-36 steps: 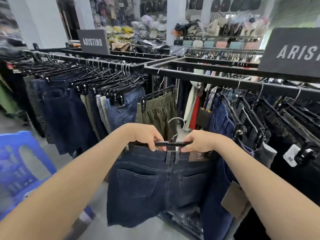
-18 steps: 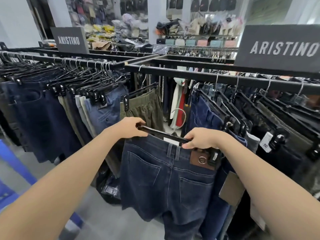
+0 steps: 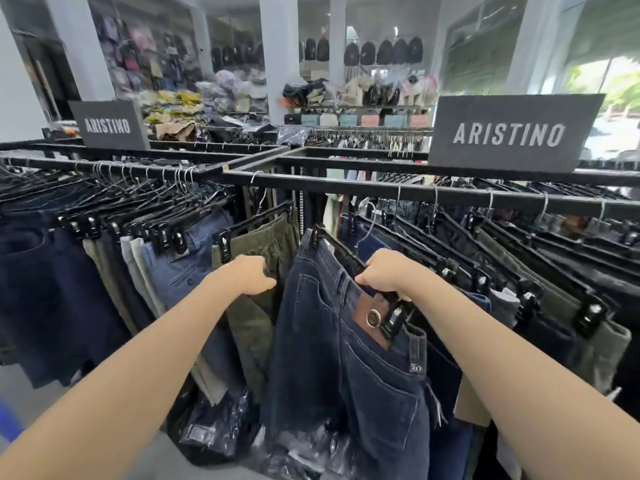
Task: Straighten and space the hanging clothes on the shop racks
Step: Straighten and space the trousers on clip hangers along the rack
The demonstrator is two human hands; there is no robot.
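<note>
Black rack (image 3: 346,186) of jeans (image 3: 329,341) beneath ARISTINO sign (image 3: 512,133)

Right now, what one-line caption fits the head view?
Right hand grips the hanger of dark jeans below the black rail; curled left hand sits at the neighbouring olive trousers.

ARISTINO sign (image 3: 516,133), white pillar (image 3: 278,57), backpacks (image 3: 384,51) on far wall, plastic-wrapped packs (image 3: 214,424)
</note>
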